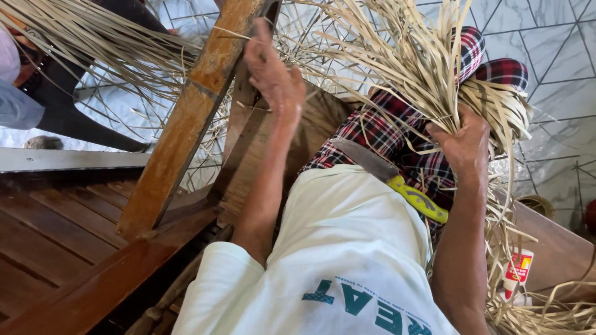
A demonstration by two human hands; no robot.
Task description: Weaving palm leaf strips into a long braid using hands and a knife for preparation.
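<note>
My right hand [464,146] grips a thick bundle of pale dried straw strips [428,62] that fans upward over my checked-cloth lap [397,133]. My left hand [273,74] is raised near a slanted wooden beam [186,124], fingers loosely curled on thin strips that run off toward the upper left; its grip is hard to make out. A knife with a grey blade and yellow handle [417,198] lies across my lap, between my arms.
Brown wooden slats [56,229] form a bench at the left. Another person's dark-clothed leg [68,105] is at the upper left on a white tiled floor [552,68]. A small white and red tube [517,273] lies among loose straw at lower right.
</note>
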